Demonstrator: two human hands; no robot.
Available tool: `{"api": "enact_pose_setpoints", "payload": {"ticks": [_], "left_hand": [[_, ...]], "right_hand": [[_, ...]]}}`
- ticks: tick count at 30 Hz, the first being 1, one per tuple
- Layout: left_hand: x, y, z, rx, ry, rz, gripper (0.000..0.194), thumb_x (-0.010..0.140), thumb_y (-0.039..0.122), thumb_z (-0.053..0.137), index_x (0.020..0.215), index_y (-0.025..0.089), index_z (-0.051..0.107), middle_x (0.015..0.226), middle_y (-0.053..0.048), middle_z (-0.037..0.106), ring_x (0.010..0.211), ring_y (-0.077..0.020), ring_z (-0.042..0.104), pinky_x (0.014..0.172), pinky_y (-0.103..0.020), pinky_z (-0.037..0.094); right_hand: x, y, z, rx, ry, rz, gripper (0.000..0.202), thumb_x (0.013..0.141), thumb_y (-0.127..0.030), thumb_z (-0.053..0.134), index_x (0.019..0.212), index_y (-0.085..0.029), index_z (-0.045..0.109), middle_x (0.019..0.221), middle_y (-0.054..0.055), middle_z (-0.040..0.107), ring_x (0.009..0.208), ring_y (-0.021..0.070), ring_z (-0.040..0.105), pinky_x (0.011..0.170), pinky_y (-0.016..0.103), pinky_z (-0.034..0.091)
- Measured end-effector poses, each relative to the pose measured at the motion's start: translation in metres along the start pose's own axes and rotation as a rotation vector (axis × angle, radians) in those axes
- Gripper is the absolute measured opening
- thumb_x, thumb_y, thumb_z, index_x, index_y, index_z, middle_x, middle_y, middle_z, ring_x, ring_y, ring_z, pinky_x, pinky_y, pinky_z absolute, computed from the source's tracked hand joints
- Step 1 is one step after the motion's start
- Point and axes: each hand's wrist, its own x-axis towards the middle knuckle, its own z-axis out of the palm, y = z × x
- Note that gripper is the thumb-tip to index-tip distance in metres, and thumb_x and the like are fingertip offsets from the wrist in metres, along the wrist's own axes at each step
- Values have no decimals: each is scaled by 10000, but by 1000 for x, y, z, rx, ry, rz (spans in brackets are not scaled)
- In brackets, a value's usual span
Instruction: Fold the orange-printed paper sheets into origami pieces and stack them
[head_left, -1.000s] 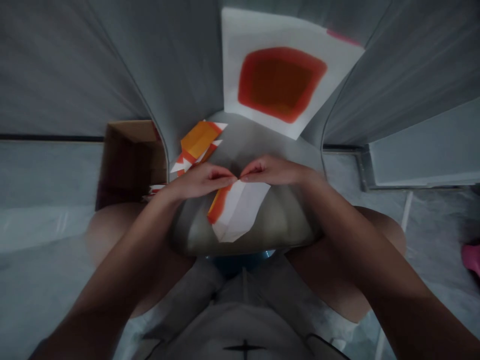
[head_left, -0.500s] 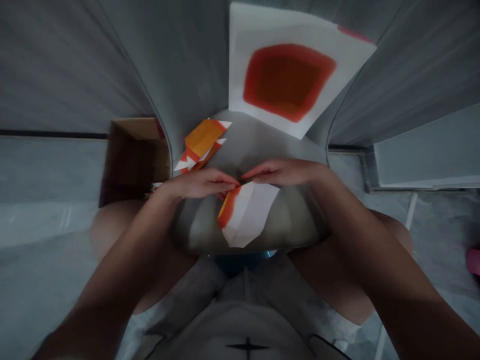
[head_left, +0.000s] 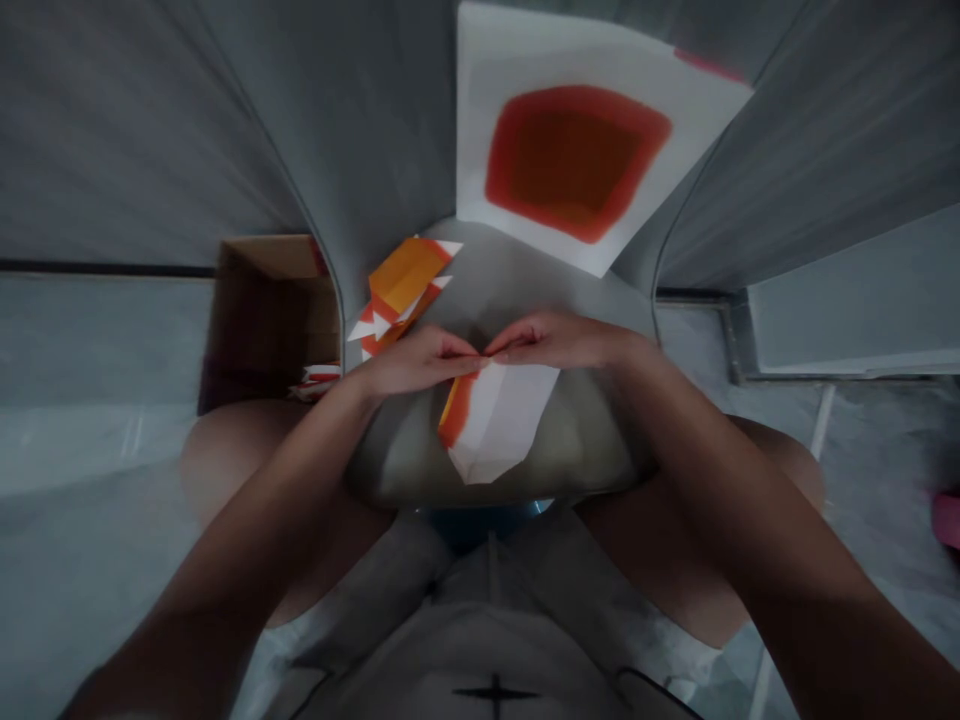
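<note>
A partly folded sheet of paper (head_left: pixel 499 420), white with an orange-red strip on its left side, lies over the grey seat-like surface (head_left: pixel 600 430) between my knees. My left hand (head_left: pixel 424 360) pinches its far edge from the left. From the right, my right hand (head_left: pixel 551 340) pinches the same edge, and the fingertips of both hands meet there. The hands cover the paper's far end. Beyond my left hand, folded orange, red and white paper pieces (head_left: pixel 409 275) rest in a small overlapping pile.
A large white sheet (head_left: pixel 480 120) with a dark red-orange shape stands at the far side of the surface. An open cardboard box (head_left: pixel 262 330) is at the left, with folded papers (head_left: pixel 319 378) by its near right corner. A pink object (head_left: pixel 946 520) lies at the far right.
My fingertips have come together at the paper's far edge, the right hand closing on it. The paper has shifted slightly away from me and tilted. More folded papers show by the box.
</note>
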Motion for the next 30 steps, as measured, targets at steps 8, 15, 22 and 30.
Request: {"api": "enact_pose_setpoints", "payload": {"ticks": [8,15,22,30], "left_hand": [[-10,-4,-15,25,-195,-63,308,867,537,737,943,256,839,864,-39,792,811,-192,732,693,-244,537],[-12,-6,-19,105,-248,-27,308,899,513,701,1005,261,842,911,-21,805,850,-189,717,736,-246,502],[-12,6,-10,119,-181,8,330,896,527,682,936,230,819,727,20,673,635,-123,528,570,-239,345],[0,-3,20,-17,173,105,418,906,578,678,830,175,760,736,-11,660,662,-140,548,578,-261,370]], "right_hand": [[-7,-5,-10,4,-106,31,308,872,-425,741,1113,-252,825,1066,16,818,921,185,716,795,278,559],[-6,-5,-8,18,-151,64,375,890,-428,732,1212,-245,796,1141,31,808,1013,205,719,878,300,568],[-6,-7,0,113,-73,46,340,836,-386,793,1148,-253,812,1038,22,825,934,207,737,791,291,577],[-23,-3,8,78,344,-13,348,849,-499,769,1070,-231,791,1022,42,805,922,220,712,792,321,573]]}}
